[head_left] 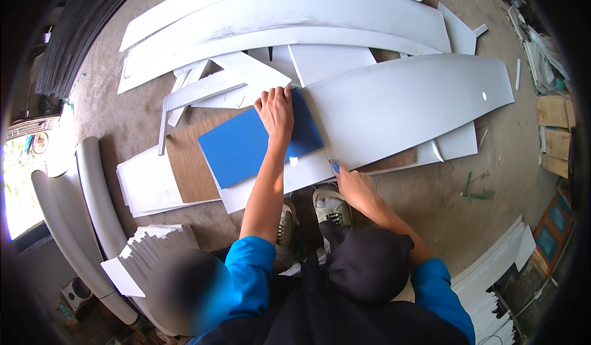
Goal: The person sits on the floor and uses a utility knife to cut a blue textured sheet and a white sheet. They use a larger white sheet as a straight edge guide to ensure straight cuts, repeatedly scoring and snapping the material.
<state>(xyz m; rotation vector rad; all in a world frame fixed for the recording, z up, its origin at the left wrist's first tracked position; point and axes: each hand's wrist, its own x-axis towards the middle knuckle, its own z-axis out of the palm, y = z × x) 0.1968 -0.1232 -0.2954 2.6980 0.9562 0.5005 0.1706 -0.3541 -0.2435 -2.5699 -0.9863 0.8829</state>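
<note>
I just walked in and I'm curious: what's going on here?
A person's left hand rests on a blue rectangular panel, which lies over white sheeting. Their right hand holds a small blue tool near the panel's lower right corner, beside the left end of a large white sheet. The tool's tip is unclear.

From the bare right hand, loads of room over grey concrete floor at 3 o'clock, but left forearm blocks 9.
</note>
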